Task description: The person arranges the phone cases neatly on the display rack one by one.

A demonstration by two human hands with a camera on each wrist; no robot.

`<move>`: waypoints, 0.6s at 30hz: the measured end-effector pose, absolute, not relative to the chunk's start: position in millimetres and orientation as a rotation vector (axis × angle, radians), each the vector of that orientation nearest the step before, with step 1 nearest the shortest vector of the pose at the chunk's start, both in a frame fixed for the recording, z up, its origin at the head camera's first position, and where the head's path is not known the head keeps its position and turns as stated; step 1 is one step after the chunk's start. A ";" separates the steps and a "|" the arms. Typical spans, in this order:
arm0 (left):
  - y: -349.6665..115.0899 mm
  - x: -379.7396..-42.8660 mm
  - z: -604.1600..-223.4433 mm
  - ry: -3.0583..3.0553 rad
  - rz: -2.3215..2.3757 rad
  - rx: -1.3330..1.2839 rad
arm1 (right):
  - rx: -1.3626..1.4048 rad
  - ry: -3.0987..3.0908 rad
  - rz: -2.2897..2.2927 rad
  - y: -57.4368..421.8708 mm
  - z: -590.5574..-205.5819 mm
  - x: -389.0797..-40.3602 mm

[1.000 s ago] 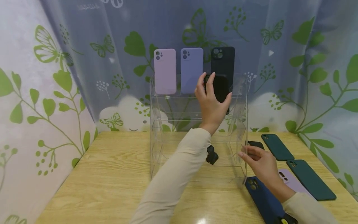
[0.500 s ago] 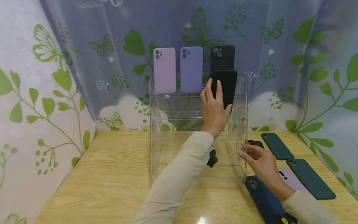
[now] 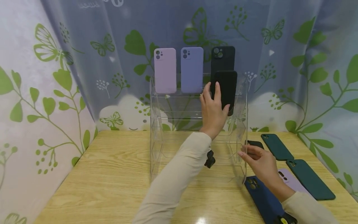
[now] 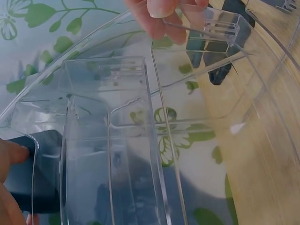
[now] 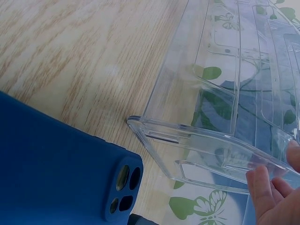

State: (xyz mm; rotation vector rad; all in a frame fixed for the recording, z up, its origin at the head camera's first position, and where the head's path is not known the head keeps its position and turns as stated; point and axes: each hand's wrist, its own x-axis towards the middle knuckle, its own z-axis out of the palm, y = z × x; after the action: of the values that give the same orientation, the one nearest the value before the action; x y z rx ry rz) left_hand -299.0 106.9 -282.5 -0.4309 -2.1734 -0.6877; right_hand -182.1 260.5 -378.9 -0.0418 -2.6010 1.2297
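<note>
In the head view, a clear tiered display stand [image 3: 195,102] stands on the table. My left hand [image 3: 213,113] holds a black phone case [image 3: 227,90] at its upper right, fingertips by the left edge and thumb by the lower right edge. Part of this case is hidden behind the hand. Another black case [image 3: 222,57] stands behind it on the top tier, beside a lavender-blue case [image 3: 192,70] and a pale pink case [image 3: 165,71]. My right hand [image 3: 263,163] grips the edge of the stand's right side panel, fingers [image 5: 265,190] on its outer side.
Right of the stand lie a blue phone case [image 3: 264,196], a lilac case [image 3: 293,182], two dark green cases [image 3: 311,179] and a partly hidden black case [image 3: 255,144]. A patterned curtain [image 3: 112,71] hangs behind the table [image 3: 92,186].
The black case in my left hand has shifted slightly right, and the left fingers have slid down from its top edge. My right hand stays on the stand's side panel.
</note>
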 end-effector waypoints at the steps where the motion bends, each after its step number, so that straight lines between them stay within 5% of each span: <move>1: 105.5 -298.6 -282.0 -2.180 -0.696 -0.441 | -0.043 -2.601 1.229 260.3 -379.0 -182.1; 18: 76.7 -305.2 -275.6 -2.192 -0.928 -0.700 | -0.052 -2.609 1.217 259.9 -378.3 -180.8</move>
State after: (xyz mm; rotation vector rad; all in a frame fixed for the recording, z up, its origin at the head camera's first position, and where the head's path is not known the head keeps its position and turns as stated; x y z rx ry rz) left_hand -305.2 76.7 -275.6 -0.6996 -2.1925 -0.9275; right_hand -180.8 259.9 -378.3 -0.0519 -2.6094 1.2169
